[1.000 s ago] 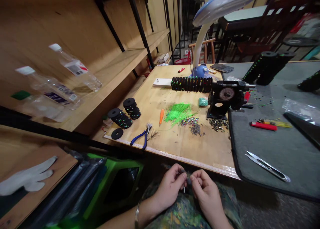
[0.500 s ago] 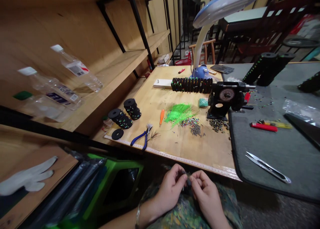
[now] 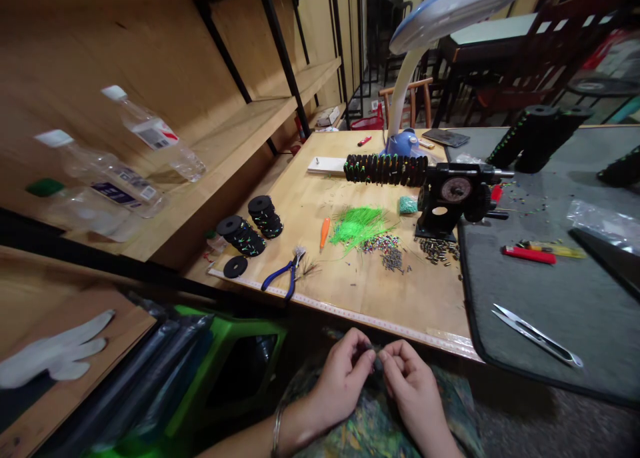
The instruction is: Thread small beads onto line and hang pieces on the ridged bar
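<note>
My left hand (image 3: 349, 366) and my right hand (image 3: 407, 376) come together above my lap, just off the table's front edge. On each, thumb and forefinger are pinched closed, the tips almost touching. Whatever they pinch is too small and dark to name. Closest on the table lie blue-handled pliers (image 3: 281, 276), an orange-handled tool (image 3: 325, 234), a heap of bright green strands (image 3: 364, 225), small coloured beads (image 3: 380, 245), grey bits (image 3: 393, 260) and dark metallic pieces (image 3: 439, 250).
A black hand-cranked winder (image 3: 453, 195) carries a row of wound black foam spools (image 3: 385, 170). More spools (image 3: 241, 235) stand at left. On the grey mat (image 3: 525, 298) lie thread snips (image 3: 537, 336) and a red cutter (image 3: 529, 255). A desk lamp (image 3: 403, 98) rises behind; bottles (image 3: 155, 135) rest on the shelf.
Both hands stay pinched in nearly the same place, with only slight finger movement. The view has shifted very slightly; the things on the table have not moved.
</note>
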A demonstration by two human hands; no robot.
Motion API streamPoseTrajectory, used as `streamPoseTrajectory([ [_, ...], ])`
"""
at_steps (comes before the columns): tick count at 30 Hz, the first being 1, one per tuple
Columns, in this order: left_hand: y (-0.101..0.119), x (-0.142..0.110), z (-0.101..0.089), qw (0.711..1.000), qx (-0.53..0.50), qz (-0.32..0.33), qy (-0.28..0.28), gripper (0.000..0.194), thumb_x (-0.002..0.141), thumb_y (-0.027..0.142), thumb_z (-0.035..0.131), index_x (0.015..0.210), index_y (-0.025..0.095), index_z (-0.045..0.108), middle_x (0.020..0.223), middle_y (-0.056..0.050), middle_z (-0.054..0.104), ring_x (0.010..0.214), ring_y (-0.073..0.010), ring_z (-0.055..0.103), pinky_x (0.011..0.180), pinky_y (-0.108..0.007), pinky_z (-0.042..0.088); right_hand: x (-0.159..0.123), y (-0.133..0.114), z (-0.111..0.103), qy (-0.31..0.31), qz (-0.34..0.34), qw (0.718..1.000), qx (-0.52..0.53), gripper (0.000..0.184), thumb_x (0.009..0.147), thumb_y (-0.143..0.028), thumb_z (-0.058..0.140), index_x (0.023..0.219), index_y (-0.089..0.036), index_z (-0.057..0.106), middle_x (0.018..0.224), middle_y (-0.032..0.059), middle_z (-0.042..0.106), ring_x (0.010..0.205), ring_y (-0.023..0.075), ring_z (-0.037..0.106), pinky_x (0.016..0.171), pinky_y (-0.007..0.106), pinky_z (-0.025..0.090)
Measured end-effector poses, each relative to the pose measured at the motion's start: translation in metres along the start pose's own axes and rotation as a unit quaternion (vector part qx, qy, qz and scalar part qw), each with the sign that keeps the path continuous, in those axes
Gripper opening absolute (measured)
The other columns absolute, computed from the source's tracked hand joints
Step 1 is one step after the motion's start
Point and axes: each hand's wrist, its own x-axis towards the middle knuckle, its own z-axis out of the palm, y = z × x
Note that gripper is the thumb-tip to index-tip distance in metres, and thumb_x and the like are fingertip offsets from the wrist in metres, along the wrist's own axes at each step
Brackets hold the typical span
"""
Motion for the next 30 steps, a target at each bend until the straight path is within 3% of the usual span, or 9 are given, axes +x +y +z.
streamPoseTrajectory([
  [11,0.003,0.003,-0.001,0.996,-0.077,-0.043,-0.032,0.018,0.088,0.034,0.052,0.080,0.018,0.048,0.065,0.003,0.052,0.058,-0.0111,0.045,0.058,-0.024,0.038,0.004,-0.019,0.000,0.008,0.005,1.000,0.028,0.046,0.073,-0.063,0.065,0.074,-0.019,0.054,0.045,-0.0100,0.041,0.040,0.0070,0.032,0.041,0.020,0.023],
  [22,0.001,0.001,0.000,0.997,-0.062,-0.026,-0.034,0.021,0.087,0.036,0.055,0.080,0.017,0.049,0.067,0.002,0.051,0.063,-0.0120,0.047,0.062,-0.025,0.039,0.005,-0.019,0.001,-0.050,0.046,0.996,0.050,0.050,0.071,-0.065,0.067,0.075,-0.017,0.056,0.039,-0.0088,0.045,0.036,0.0061,0.031,0.040,0.019,0.022],
  [30,0.007,0.005,0.000,0.990,-0.124,-0.055,-0.040,0.033,0.082,0.048,0.060,0.078,0.017,0.049,0.064,0.003,0.051,0.057,-0.0105,0.046,0.058,-0.024,0.038,0.004,-0.017,0.003,-0.034,0.020,0.999,0.034,0.046,0.075,-0.063,0.065,0.072,-0.018,0.055,0.043,-0.0089,0.045,0.039,0.0066,0.033,0.041,0.020,0.024],
])
